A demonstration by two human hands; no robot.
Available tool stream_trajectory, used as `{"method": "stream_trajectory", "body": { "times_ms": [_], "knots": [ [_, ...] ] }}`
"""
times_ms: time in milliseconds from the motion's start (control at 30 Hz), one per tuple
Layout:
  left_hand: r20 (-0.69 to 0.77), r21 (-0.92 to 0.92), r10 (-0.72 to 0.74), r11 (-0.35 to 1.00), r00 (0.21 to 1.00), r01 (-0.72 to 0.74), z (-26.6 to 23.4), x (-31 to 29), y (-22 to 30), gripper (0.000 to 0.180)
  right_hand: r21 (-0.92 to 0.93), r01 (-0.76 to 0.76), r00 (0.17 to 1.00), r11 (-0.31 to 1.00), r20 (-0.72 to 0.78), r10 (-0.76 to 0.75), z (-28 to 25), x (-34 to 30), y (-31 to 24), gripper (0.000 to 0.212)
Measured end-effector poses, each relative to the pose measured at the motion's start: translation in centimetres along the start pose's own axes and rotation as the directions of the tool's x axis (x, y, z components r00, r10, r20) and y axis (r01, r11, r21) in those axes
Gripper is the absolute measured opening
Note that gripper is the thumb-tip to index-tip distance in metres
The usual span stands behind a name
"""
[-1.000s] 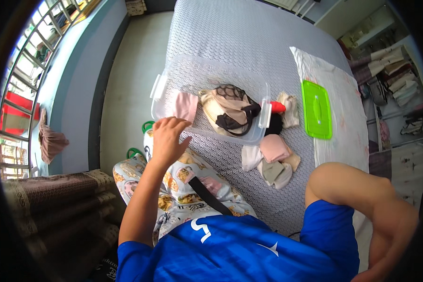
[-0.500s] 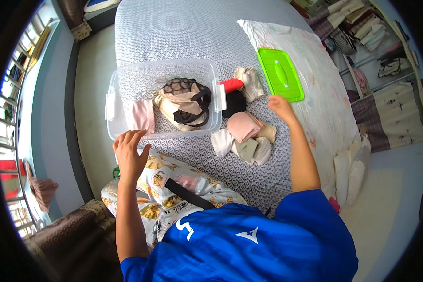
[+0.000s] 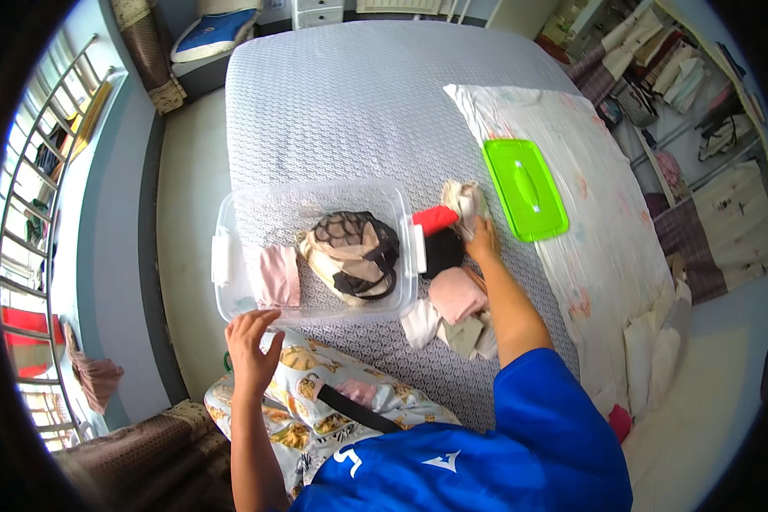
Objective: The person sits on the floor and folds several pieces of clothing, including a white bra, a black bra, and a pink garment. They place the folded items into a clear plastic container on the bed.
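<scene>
A person's right hand (image 3: 481,242) meets a crumpled cream cloth (image 3: 463,201) at right of centre in the frame, its fingers over the cloth's near end; whether they are clamped on it cannot be told from this angle. The left hand (image 3: 254,352), thumb and fingers apart, is poised by the lower left corner of a clear plastic storage bin (image 3: 273,198), set along the left edge of a bed (image 3: 350,94). Red cloth (image 3: 433,219) and black cloth (image 3: 442,253) crowd between bin and right hand; patterned bedspread separates that hand from a green lid (image 3: 526,192) and stretches beyond the bin's far rim toward the upper frame.
</scene>
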State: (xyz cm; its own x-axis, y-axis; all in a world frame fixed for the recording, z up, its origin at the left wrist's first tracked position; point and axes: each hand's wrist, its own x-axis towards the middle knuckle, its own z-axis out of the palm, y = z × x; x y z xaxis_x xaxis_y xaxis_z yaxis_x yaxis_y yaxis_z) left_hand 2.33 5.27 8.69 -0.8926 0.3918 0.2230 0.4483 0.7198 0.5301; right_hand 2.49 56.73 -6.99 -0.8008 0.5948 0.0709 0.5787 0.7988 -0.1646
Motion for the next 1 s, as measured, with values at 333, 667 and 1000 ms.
{"method": "stream_trajectory", "body": {
  "times_ms": [333,667,1000],
  "knots": [
    [-0.044,0.048,-0.001,0.999,0.999,0.003,1.0,0.8,0.8,0.032,0.355,-0.336,0.889,0.872,-0.185,0.418,-1.0,6.4,7.9,0.03],
    [-0.093,-0.493,-0.17,0.864,0.981,0.103,-1.2,-0.4,1.7,0.03,0.924,0.336,0.937,0.181,-0.308,-0.167,-24.0,-3.9,-13.9,0.035],
    [0.21,-0.957,-0.674,-0.29,0.708,0.008,-5.5,-12.9,-1.4,0.051,0.861,0.507,0.116,0.042,-0.019,-0.993,-16.7,-28.4,-35.8,0.059]
  ]
}}
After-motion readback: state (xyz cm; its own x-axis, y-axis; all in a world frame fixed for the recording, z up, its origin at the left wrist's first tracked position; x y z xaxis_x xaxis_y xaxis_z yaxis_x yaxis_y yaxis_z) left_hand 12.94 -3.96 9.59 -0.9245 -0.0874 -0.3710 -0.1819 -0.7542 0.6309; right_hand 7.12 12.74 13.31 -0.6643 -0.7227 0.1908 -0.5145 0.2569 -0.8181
